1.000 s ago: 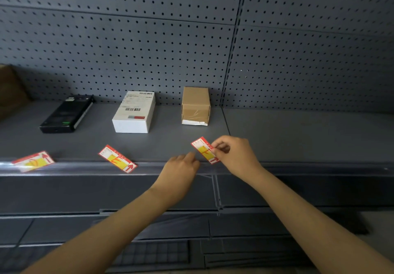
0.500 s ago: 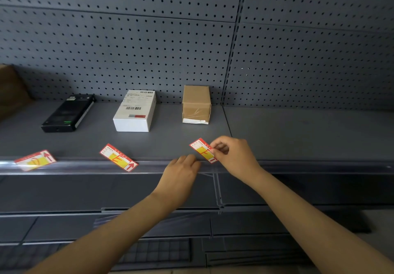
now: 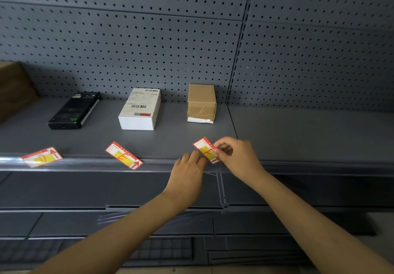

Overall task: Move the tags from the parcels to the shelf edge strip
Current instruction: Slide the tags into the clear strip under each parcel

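Grey pegboard is backing a matte metal shelf (image 3: pixel 298 133), and the right hand (image 3: pixel 238 156) is pinching a glossy red-and-yellow tag (image 3: pixel 205 150) at the clear plastic edge strip (image 3: pixel 89 163) (taped brown parcel (image 3: pixel 201 103) sitting behind), left hand (image 3: pixel 187 173) fingers pressing the strip, holding nothing

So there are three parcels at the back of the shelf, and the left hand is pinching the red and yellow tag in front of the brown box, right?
Not the left. The head view shows the right hand pinching the tag; the left hand rests at the strip beside it. The rest holds.
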